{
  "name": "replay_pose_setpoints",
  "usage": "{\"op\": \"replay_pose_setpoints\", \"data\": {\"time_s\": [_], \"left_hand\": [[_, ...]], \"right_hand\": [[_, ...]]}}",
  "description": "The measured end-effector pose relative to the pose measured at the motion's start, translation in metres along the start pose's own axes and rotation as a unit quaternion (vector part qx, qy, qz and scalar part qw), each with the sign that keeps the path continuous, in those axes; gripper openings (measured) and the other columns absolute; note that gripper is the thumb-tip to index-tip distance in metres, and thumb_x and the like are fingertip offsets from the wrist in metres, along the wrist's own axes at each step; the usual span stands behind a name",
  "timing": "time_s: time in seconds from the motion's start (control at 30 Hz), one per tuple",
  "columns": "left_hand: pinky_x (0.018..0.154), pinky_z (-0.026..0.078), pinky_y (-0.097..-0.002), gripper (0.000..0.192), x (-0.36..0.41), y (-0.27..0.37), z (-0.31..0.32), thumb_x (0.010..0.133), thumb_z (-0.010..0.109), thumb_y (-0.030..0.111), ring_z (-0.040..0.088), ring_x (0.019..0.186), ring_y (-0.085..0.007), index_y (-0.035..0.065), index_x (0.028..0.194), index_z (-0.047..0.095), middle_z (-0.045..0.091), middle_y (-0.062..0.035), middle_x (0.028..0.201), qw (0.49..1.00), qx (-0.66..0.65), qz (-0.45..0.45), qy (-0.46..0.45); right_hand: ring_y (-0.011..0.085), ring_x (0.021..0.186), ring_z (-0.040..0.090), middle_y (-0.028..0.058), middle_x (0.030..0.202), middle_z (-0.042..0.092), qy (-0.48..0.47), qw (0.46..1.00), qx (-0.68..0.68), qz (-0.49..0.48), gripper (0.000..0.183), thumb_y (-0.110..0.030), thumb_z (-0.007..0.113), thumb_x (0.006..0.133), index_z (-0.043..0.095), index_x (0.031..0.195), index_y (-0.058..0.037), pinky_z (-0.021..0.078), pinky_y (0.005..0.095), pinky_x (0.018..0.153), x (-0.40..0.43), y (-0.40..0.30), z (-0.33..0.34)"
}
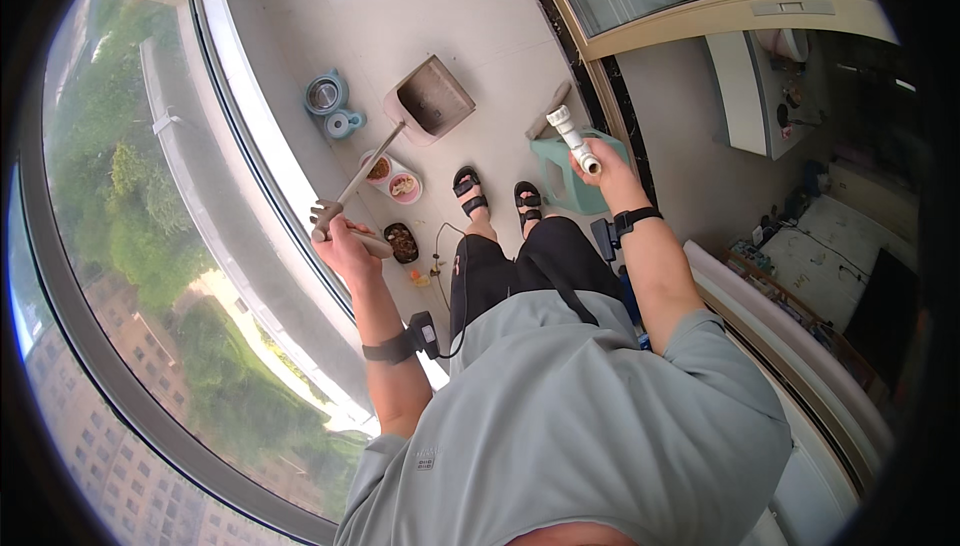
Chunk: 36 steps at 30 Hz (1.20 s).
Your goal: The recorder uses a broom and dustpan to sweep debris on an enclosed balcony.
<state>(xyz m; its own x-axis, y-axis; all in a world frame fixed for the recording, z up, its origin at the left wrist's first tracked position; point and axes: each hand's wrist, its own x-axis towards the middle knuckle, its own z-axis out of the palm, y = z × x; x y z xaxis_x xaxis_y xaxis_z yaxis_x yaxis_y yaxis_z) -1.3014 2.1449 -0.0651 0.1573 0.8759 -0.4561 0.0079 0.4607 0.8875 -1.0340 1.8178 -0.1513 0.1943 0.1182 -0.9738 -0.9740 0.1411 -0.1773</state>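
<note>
My left hand [349, 250] is closed around the upper end of the handle [367, 167] of a long-handled dustpan. The pinkish-beige dustpan pan [439, 100] hangs or rests on the tiled floor ahead of my feet, its hollow facing up; I cannot tell if it touches the floor. Prongs stick out at the top of the handle beside my fingers. In my right hand [604, 163] is a white plastic pipe fitting [574, 139] with a ribbed nut at its far end and an open hole at its near end. That hand is above a green plastic stool [574, 190].
Left of my feet are a double pet bowl [391, 177] with food, a dark food tray [400, 243] and a blue pet feeder [327, 100]. A brownish cylindrical object [550, 111] lies by the stool. Windows [210, 246] line the left; a sliding door frame [600, 43] stands right.
</note>
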Motion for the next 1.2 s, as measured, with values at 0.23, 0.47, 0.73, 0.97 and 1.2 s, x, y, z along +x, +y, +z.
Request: {"op": "replay_pose_setpoints", "data": {"time_s": [0.23,0.47,0.73,0.97,1.2], "left_hand": [[0.035,0.041,-0.0271,0.004,0.001,0.026,-0.023,0.078,0.045,0.002,0.046,0.042,-0.0149,0.0007,0.082,0.044,0.043,-0.0054,0.061,0.999,-0.003,-0.015,0.051],[0.036,0.041,-0.0271,0.003,0.000,0.041,-0.003,0.078,0.045,0.003,0.046,0.042,-0.0143,0.0018,0.080,0.043,0.043,-0.0054,0.060,0.995,0.009,0.018,0.103],[0.036,0.041,-0.0259,0.002,0.007,0.064,0.036,0.078,0.044,0.001,0.046,0.043,-0.0135,0.0018,0.078,0.043,0.047,-0.0071,0.063,0.989,0.009,0.030,0.143],[0.037,0.040,-0.0262,0.004,0.046,0.079,0.074,0.078,0.043,0.001,0.046,0.043,-0.0134,0.0019,0.081,0.044,0.045,-0.0053,0.058,0.986,0.025,0.050,0.159],[0.037,0.040,-0.0268,0.003,0.087,0.090,0.118,0.078,0.046,0.004,0.046,0.044,-0.0134,0.0035,0.080,0.043,0.042,-0.0030,0.059,0.984,0.007,0.026,0.174]], "right_hand": [[0.0186,0.045,0.053,0.0098,0.065,0.051,-0.068,0.992,-0.106,-0.011,0.008,-0.005,0.049,0.077,0.047,0.081,0.0016,0.0459,0.0276,0.036,0.075,0.001,0.143],[0.0188,0.047,0.054,0.0119,0.068,0.053,-0.116,0.984,-0.137,-0.021,0.016,-0.007,0.052,0.078,0.049,0.089,0.0043,0.0475,0.0297,0.037,0.073,-0.010,0.258],[0.0154,0.045,0.052,0.0082,0.064,0.052,-0.228,0.959,-0.170,-0.002,0.013,-0.012,0.054,0.080,0.051,0.083,0.0000,0.0448,0.0260,0.036,0.112,-0.069,0.217],[0.0177,0.058,0.057,0.0105,0.084,0.057,-0.092,0.932,-0.330,-0.119,0.033,-0.013,0.053,0.079,0.054,0.109,0.0002,0.0488,0.0306,0.043,0.045,-0.139,0.081],[0.0218,0.061,0.058,0.0129,0.077,0.058,0.038,0.935,-0.334,-0.110,0.020,-0.007,0.052,0.077,0.057,0.093,0.0044,0.0460,0.0366,0.048,0.045,-0.169,0.079]]}}
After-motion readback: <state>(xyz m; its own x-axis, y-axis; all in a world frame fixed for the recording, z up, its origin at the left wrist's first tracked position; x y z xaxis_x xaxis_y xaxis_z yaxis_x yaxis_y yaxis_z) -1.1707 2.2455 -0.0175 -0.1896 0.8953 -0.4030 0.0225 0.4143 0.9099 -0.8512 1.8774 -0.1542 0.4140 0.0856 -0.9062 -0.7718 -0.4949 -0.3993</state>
